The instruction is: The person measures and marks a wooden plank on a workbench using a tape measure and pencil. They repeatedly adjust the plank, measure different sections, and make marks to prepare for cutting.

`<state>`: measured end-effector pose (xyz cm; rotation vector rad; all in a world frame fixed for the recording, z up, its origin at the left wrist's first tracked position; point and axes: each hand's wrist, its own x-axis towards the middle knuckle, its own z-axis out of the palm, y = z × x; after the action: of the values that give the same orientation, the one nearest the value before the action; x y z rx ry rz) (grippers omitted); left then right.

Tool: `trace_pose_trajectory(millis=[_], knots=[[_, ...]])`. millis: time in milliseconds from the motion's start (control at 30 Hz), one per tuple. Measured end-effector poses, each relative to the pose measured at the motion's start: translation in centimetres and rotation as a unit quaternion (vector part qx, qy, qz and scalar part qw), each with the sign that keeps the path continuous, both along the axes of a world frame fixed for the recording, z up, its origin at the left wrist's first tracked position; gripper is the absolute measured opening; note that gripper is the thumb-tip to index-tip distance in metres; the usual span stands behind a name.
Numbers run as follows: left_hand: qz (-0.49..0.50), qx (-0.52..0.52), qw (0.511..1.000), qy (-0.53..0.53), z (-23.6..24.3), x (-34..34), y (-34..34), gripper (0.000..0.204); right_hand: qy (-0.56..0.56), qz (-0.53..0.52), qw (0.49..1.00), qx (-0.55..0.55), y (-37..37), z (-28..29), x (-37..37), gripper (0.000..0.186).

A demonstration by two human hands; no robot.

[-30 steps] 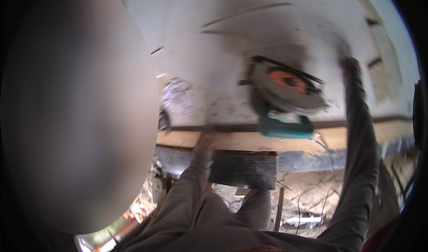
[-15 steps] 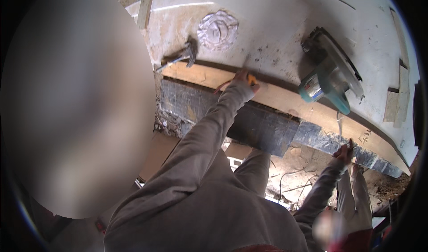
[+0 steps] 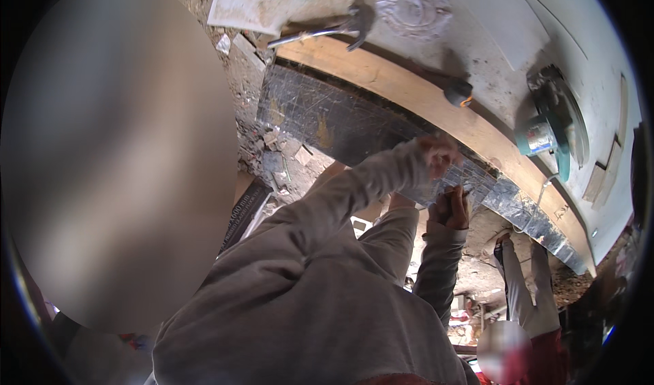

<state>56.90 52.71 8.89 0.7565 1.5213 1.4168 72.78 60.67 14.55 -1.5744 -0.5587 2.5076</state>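
My left hand hangs over the black board, smeared by motion, so its fingers are unclear. Just below it, my right hand is closed with fingers drawn together. A small dark tip shows at its fingers, too small to name. Beyond both hands runs a long pale wooden plank. On the plank sits a black and orange tape measure, apart from my hands.
A claw hammer lies across the plank's left end. To the right rests a teal circular saw on the white sheet, near a crumpled silvery disc and wood offcuts. Another person's legs stand at lower right.
My left hand has let go of the tape measure and come back toward me. My right hand has moved left from the plank's near edge to beside it. The view has shifted.
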Motion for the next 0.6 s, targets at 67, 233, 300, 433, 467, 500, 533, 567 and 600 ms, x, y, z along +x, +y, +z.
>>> trace_pose_trajectory(millis=[67, 233, 300, 433, 467, 500, 533, 567, 600], knots=[[0.070, 0.048, 0.995, -0.052, 1.6, 1.7, -4.0, 0.022, 0.045, 0.027, 0.996, -0.065, -2.2, -0.6, -1.1, 0.018], [0.153, 0.140, 0.978, -0.001, 2.7, -0.5, -14.4, 0.015, 0.001, 0.411, 0.859, 0.306, -11.8, -0.7, -4.8, 0.028], [0.161, 0.127, 0.979, -0.006, 2.5, -1.5, -17.6, 0.017, 0.058, 0.478, 0.766, 0.426, -13.9, -0.6, -6.0, 0.028], [0.247, 0.022, 0.967, 0.064, 0.0, -2.1, -23.5, 0.017, -0.112, 0.329, 0.932, 0.103, -12.3, -3.1, -9.2, 0.016], [0.260, -0.027, 0.963, 0.066, -0.8, -2.4, -25.2, 0.018, -0.133, 0.399, 0.852, 0.311, -11.1, -4.9, -10.0, 0.018], [0.262, -0.092, 0.942, 0.189, -1.2, -3.0, -26.8, 0.016, -0.169, 0.321, 0.874, 0.323, -9.2, -6.3, -12.0, 0.024], [0.255, -0.167, 0.899, 0.315, -1.4, -3.6, -29.3, 0.015, -0.146, 0.349, 0.846, 0.376, -7.4, -7.2, -14.3, 0.027], [0.235, -0.200, 0.902, 0.302, -2.3, -3.7, -31.7, 0.010, -0.157, 0.362, 0.813, 0.428, -5.3, -8.3, -16.4, 0.032], [0.310, -0.205, 0.913, 0.169, -3.4, -3.6, -32.7, 0.008, -0.156, 0.434, 0.644, 0.611, -0.8, -13.1, -16.4, 0.030]])
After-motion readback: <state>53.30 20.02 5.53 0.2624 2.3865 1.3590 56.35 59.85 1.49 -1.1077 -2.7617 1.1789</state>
